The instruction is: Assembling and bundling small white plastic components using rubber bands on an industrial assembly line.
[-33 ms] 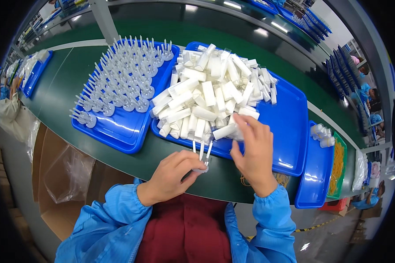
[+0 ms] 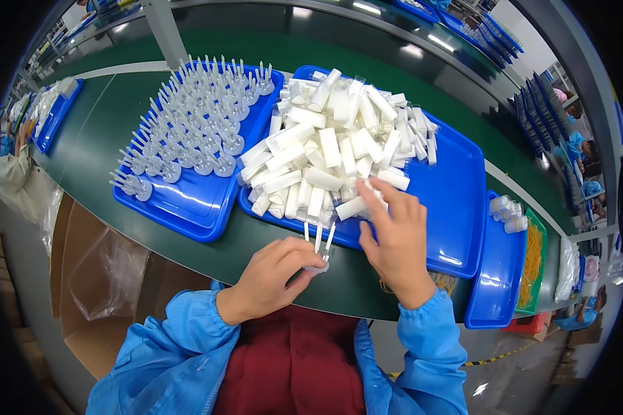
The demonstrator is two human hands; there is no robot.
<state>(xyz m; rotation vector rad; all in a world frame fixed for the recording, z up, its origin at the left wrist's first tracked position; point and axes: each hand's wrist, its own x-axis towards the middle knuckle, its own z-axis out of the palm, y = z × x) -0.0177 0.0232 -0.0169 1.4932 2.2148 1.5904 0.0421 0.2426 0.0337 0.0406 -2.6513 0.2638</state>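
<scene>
- Head view: grips a pronged piece [image 2: 318,242] low at its base with the left hand [image 2: 273,273], just before the near tray edge, prongs upward, presumably to leave them clear of the fingers.
- Holds the right hand [image 2: 403,242] at a wrapped white piece [image 2: 351,208] on the pile's near edge, perhaps chosen as closest; parts thumb and forefinger; cannot tell whether gripping.
- Stands spare pronged parts [image 2: 201,124] prongs-up in the left tray [image 2: 180,207], likely against tangling.
- Sets the right tray [image 2: 450,207] alongside on the counter [image 2: 90,159], seemingly for easy reach.
</scene>
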